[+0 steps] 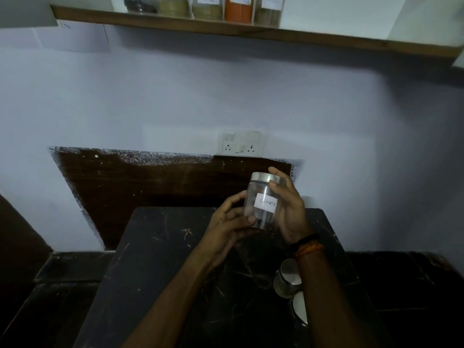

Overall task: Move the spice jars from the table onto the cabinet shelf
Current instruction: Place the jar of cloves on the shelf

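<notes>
Head view, the only one supplied: you hold a clear jar [261,204] with a metal lid and a white label reading "cloves" in the air above the dark marble table [155,259], clear of its surface. Your right hand [288,209] wraps the jar's right side, thumb resting near the lid rim; your left hand [231,222] cups its lower left edge, fingers curled against the base. Both hands are closed on this one jar. Two more lidded jars [288,277] stand on the table just beside your right forearm, partly hidden by it. The wooden shelf [251,33] sits high on the wall, well above the jar, already carrying a row of filled jars [206,7] along its middle. Judged risks: the smooth wall could slip if you lift it one-handed; your right forearm could knock the two standing jars as it rises; and the occupied stretch of shelf leaves room only toward the ends, so a blind placement could strike a neighbour or land on the lip.
</notes>
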Motion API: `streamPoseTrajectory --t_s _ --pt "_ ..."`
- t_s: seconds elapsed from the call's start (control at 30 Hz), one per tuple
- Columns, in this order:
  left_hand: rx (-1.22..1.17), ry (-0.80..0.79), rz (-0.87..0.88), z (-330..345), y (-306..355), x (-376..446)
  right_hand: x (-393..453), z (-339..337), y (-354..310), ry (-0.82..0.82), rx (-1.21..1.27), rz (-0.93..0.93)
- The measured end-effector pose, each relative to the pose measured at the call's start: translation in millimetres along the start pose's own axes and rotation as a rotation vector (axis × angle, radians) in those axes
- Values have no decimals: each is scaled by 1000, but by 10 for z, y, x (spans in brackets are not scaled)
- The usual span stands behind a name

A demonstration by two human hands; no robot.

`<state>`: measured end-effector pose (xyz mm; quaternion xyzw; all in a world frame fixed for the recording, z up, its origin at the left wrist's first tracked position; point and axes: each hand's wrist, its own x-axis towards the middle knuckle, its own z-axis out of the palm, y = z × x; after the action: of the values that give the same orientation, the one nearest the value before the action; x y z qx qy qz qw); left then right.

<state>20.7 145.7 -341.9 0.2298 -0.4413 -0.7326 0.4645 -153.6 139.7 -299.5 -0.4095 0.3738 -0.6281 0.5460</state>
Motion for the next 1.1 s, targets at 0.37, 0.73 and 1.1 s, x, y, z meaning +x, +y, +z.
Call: streamPoseTrajectory --t_s 0.37,0.73,1.1 --pt "290 -95 138 517 1201 803 511 358 -1230 -57 -104 -223" --pt "636 -201 313 1261 2427 1407 824 595 -2187 -122 -238 -411" --pt "738 -255 353 1662 2985 1863 1161 604 -2725 -124 -277 -536"
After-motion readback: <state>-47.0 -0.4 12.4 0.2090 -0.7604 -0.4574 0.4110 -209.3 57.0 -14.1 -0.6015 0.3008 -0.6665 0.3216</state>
